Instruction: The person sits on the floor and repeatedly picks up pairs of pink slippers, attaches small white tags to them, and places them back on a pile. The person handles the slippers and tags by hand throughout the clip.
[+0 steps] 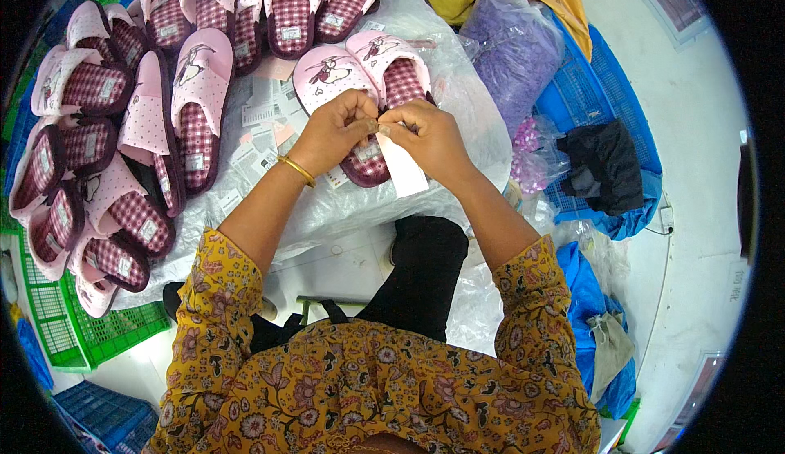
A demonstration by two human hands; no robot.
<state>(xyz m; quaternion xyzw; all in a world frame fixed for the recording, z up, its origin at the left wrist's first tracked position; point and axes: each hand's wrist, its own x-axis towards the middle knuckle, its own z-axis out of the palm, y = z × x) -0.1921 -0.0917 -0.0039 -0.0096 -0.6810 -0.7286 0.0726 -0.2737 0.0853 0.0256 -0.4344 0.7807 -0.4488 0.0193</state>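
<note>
A pair of pink slippers lies before me, a left slipper (331,74) and a right slipper (375,46), with dog pictures on the uppers and plum checked insoles. My left hand (337,129) and my right hand (432,138) meet over the pair, thumb tips nearly touching. Both pinch at the top end of a blank-looking white tag (402,169), which hangs from under my right fingers across the near slipper's side. The exact point of grip, and any string or fastener there, is hidden by my fingers.
More such slippers (199,111) crowd the left and back of the plastic-covered table (294,209). Loose paper labels (264,107) lie between them and my hands. To the right are a purple-filled plastic bag (515,49), blue crates (576,92) and black cloth (604,166). A green crate (110,331) stands lower left.
</note>
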